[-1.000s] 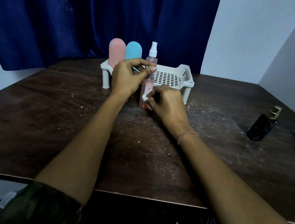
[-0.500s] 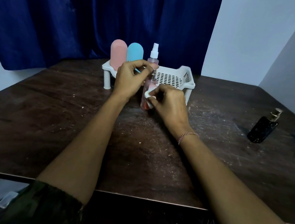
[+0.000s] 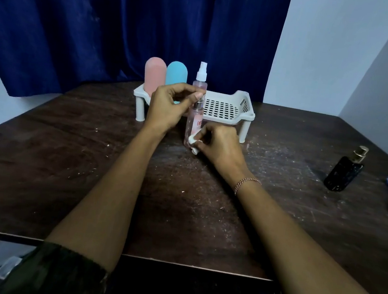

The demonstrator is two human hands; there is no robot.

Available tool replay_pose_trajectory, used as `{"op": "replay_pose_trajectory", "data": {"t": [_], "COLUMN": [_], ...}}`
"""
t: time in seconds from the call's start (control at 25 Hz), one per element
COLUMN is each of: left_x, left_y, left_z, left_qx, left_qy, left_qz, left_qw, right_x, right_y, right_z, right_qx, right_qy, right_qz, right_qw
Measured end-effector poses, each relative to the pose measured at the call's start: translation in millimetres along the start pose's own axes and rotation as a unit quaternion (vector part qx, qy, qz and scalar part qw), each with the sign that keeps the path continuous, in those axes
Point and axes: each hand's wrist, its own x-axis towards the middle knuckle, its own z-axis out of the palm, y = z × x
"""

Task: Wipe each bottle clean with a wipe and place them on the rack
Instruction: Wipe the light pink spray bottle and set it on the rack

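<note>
As the left hand (image 3: 168, 109) pinches the bottle (image 3: 194, 123) top, the right hand (image 3: 219, 147), apparently gripping the wipe (image 3: 192, 140), presses lower.

Clear pink bottle (image 3: 193, 124), red lettering, silver neck, upright on the table (image 3: 65, 155) just in front of the white rack (image 3: 244, 104). The left hand (image 3: 168, 107) pinches its top and the right hand (image 3: 217, 145) presses a small white wipe (image 3: 192, 142) to its lower side. On the rack's left end, pink capsule bottle (image 3: 154, 76) and blue capsule bottle (image 3: 176, 75) stand side by side. Beside them rises a white-nozzled spray bottle (image 3: 201, 75), base hidden. The black bottle (image 3: 343, 173), gold pump, stands well off right.
</note>
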Motion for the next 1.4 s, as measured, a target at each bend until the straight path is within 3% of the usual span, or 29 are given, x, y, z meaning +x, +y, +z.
{"op": "replay_pose_trajectory", "data": {"t": [0.08, 0.24, 0.4, 0.6, 0.8, 0.96, 1.12, 1.4], "left_x": [-1.3, -0.7, -0.4, -2.0, -5.2, -5.1, -2.0, -1.3], "left_y": [2.0, 4.1, 6.2, 3.5, 8.2, 7.9, 4.4, 6.9], "left_z": [0.9, 0.3, 0.4, -1.0, 1.5, 3.3, 3.0, 1.0], "left_qx": [-0.014, 0.002, 0.013, 0.057, 0.069, 0.052, 0.038, 0.06], "left_qy": [0.003, 0.006, 0.014, 0.027, 0.023, 0.007, 0.007, 0.013], "left_qz": [-0.009, -0.011, -0.003, 0.012, 0.028, 0.026, 0.016, 0.015], "left_qw": [1.0, 1.0, 1.0, 0.998, 0.997, 0.998, 0.999, 0.998], "right_x": [0.1, 1.1, 4.1, 3.0, 1.7, 3.3, 3.6, 3.6], "right_y": [-0.2, -5.5, 0.8, -3.4, -1.7, -4.3, -0.3, -1.8], "right_z": [-0.2, -9.2, -8.5, -12.5, -5.4, -6.1, -4.5, -8.1], "right_qx": [-0.004, 0.045, 0.041, 0.083, 0.063, 0.095, 0.085, 0.105], "right_qy": [0.003, 0.093, 0.037, 0.125, 0.069, 0.133, 0.101, 0.132], "right_qz": [-0.011, -0.041, -0.011, -0.043, -0.043, -0.064, -0.037, -0.042], "right_qw": [1.0, 0.994, 0.998, 0.988, 0.995, 0.984, 0.991, 0.985]}}
